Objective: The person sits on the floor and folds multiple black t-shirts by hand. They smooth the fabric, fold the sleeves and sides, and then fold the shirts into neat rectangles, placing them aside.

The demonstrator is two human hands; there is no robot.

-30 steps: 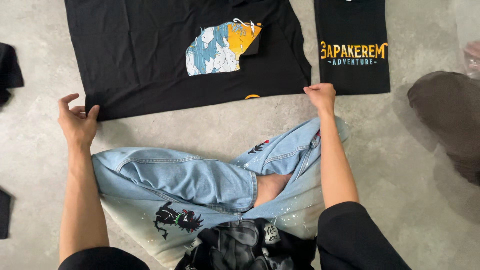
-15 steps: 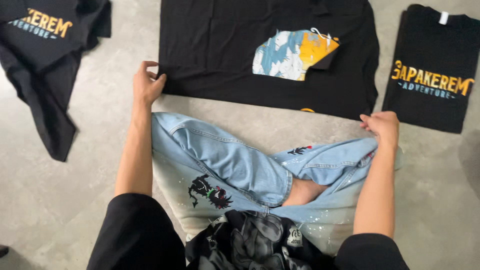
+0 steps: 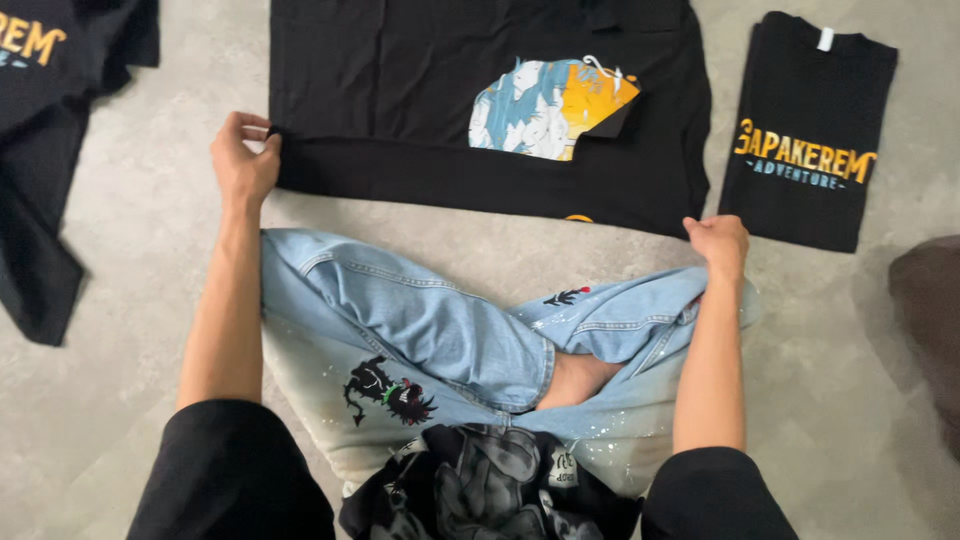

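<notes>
Gripping: my left hand (image 3: 243, 160) is closed in a pinch on the near-left corner of the shirt (image 3: 400, 90); my right hand (image 3: 718, 243) is curled on the near-right corner, its fingers hidden under the knuckles, so I cannot tell how much cloth it has.
Shirt position: spread flat on the floor (image 3: 150, 300) straight ahead of my crossed legs, its near hem running from one hand to the other.
Long axis: side to side, the hem slanting a little, nearer me on the right.
Nearer hand: neither; each is on its own corner, the right one closer to my body.
Shirt material: soft black knit, limp, lightly creased, with a blue, white and orange print (image 3: 545, 105), one corner of it covered by a black flap.
Around: a folded shirt (image 3: 808, 130) with lettering lies just beside on the right, apart; a crumpled black shirt (image 3: 50, 120) lies well left.
Me: pale blue jeans (image 3: 420, 320), stiff denim, paint-flecked.
</notes>
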